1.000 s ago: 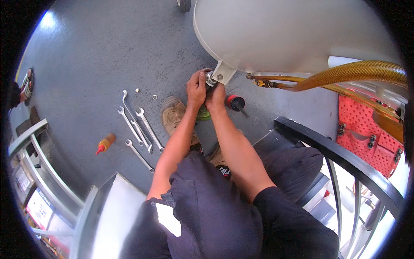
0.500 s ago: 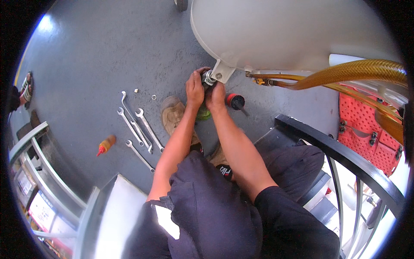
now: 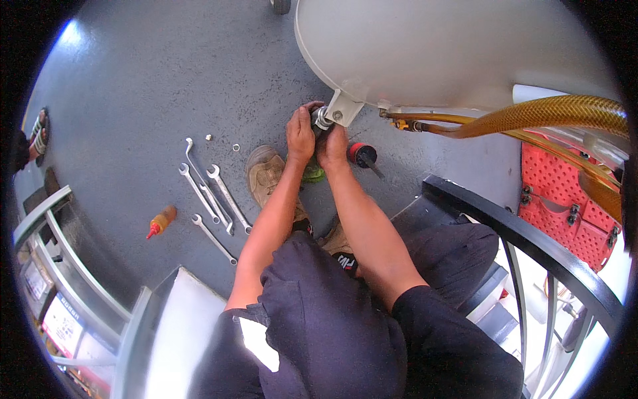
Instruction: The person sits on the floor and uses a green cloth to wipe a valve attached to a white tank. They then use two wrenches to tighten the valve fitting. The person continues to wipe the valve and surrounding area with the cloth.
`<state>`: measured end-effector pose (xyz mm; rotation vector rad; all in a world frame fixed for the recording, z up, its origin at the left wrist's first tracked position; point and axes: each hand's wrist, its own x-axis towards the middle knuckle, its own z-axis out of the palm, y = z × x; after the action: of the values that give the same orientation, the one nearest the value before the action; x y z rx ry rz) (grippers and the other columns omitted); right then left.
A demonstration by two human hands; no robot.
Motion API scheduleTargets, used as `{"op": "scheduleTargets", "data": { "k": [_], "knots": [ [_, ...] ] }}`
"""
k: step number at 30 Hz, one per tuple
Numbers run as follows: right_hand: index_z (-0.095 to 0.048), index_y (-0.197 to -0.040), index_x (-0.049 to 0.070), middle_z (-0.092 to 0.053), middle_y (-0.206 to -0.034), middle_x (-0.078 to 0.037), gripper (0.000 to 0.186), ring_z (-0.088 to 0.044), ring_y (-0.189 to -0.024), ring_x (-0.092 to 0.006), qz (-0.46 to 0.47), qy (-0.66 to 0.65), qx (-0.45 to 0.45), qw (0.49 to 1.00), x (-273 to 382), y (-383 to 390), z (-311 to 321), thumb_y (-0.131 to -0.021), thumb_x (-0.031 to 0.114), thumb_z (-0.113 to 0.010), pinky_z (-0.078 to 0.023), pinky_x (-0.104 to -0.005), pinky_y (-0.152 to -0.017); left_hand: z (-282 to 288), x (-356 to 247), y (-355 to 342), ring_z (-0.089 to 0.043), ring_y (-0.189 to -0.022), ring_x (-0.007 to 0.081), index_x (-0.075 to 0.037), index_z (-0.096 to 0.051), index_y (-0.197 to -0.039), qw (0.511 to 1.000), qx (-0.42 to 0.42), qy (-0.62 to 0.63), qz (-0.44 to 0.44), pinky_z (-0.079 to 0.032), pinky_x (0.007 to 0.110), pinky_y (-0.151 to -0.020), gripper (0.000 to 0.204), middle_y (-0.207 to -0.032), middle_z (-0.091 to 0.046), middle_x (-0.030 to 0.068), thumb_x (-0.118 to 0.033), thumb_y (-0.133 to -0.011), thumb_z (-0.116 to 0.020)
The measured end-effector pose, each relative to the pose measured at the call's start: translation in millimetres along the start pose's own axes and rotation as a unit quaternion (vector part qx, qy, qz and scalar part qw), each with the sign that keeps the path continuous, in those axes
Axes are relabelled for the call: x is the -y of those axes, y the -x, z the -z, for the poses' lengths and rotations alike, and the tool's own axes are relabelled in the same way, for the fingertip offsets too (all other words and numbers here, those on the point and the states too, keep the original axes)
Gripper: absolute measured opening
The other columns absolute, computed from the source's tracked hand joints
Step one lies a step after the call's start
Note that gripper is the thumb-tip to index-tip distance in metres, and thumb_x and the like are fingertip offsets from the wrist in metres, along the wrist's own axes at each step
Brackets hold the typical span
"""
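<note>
My left hand (image 3: pixel 301 136) is closed around the left side of a dark part with silver metal rings (image 3: pixel 321 120). My right hand (image 3: pixel 333 147) grips the same part from the right and below. Fingers hide most of it, so I cannot make out its kind. Its ringed end meets a pale bracket (image 3: pixel 345 108) with a bolt head, fixed to the underside of a large cream tank (image 3: pixel 425 53). Just right of my right hand, a red and black round object (image 3: pixel 362 154) with a dark stem lies on the floor. Something yellow-green (image 3: pixel 313 174) shows below my wrists.
Several wrenches (image 3: pixel 226 194), a nut (image 3: pixel 209 137), a ring (image 3: pixel 236 147) and an amber bottle with a red tip (image 3: pixel 161 222) lie on the grey floor to the left. Amber hoses (image 3: pixel 531 116), a black railing (image 3: pixel 525 233) and red perforated panels (image 3: pixel 565 199) are at right. Another person's sandalled foot (image 3: pixel 41 138) shows far left.
Both hands keep their hold at the bracket with hardly any visible movement. The view has shifted very slightly.
</note>
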<state>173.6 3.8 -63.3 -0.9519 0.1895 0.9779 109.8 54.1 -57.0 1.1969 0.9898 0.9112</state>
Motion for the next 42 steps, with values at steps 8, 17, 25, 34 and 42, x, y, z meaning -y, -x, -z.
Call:
{"op": "scheduleTargets", "data": {
  "k": [8, 17, 25, 34, 42],
  "knots": [
    [-0.065, -0.118, 0.006, -0.071, -0.11, -0.006, 0.035, -0.068, -0.099, -0.0195, -0.006, 0.007, 0.0, 1.0, -1.0, -2.0, 1.6, -0.109, 0.036, -0.048, -0.056, -0.0377, -0.088, -0.3, -2.5, 0.2, -0.071, -0.099, 0.0318, 0.0, -0.073, -0.114, 1.0, 0.001, -0.006, -0.006, -0.052, 0.041, -0.091, 0.046, -0.106, -0.074, 0.0185, -0.027, -0.113, -0.035],
    [-0.065, -0.118, 0.006, -0.071, -0.109, -0.006, 0.034, -0.068, -0.098, -0.0197, 0.006, 0.018, 0.011, 1.0, 2.5, -3.1, 1.0, -0.108, 0.034, -0.048, -0.056, -0.0373, -0.088, -2.9, -6.8, -0.8, -0.071, -0.1, 0.0309, -0.001, -0.074, -0.113, 1.0, -0.002, -0.013, 0.0, -0.052, 0.041, -0.09, 0.046, -0.106, -0.074, 0.0182, -0.027, -0.112, -0.036],
    [-0.065, -0.119, 0.006, -0.07, -0.11, -0.005, 0.035, -0.068, -0.1, -0.0203, -0.007, 0.008, -0.007, 1.0, 0.9, -7.0, 6.9, -0.108, 0.035, -0.05, -0.055, -0.0379, -0.09, -4.3, -9.1, -1.8, -0.072, -0.098, 0.0309, -0.001, -0.074, -0.112, 1.0, -0.002, -0.015, 0.0, -0.053, 0.04, -0.09, 0.045, -0.105, -0.075, 0.018, -0.028, -0.112, -0.037],
    [-0.061, -0.12, 0.007, -0.068, -0.114, -0.007, 0.035, -0.066, -0.109, -0.022, -0.008, 0.031, 0.012, 0.999, 1.0, -10.4, 12.9, -0.109, 0.036, -0.044, -0.053, -0.0401, -0.098, -2.1, -11.5, -1.1, -0.072, -0.097, 0.0311, -0.001, -0.074, -0.11, 1.0, -0.002, -0.028, -0.003, -0.053, 0.041, -0.089, 0.043, -0.104, -0.075, 0.0185, -0.026, -0.111, -0.039],
    [-0.062, -0.122, 0.006, -0.068, -0.113, -0.006, 0.036, -0.068, -0.102, -0.0206, -0.017, 0.017, 0.011, 1.0, 1.3, -12.8, 16.5, -0.108, 0.036, -0.049, -0.057, -0.038, -0.09, -4.2, -11.3, -1.3, -0.073, -0.095, 0.0319, 0.0, -0.074, -0.109, 0.999, -0.011, -0.028, -0.024, -0.054, 0.041, -0.088, 0.041, -0.102, -0.075, 0.0192, -0.023, -0.11, -0.04]
  ]
}}
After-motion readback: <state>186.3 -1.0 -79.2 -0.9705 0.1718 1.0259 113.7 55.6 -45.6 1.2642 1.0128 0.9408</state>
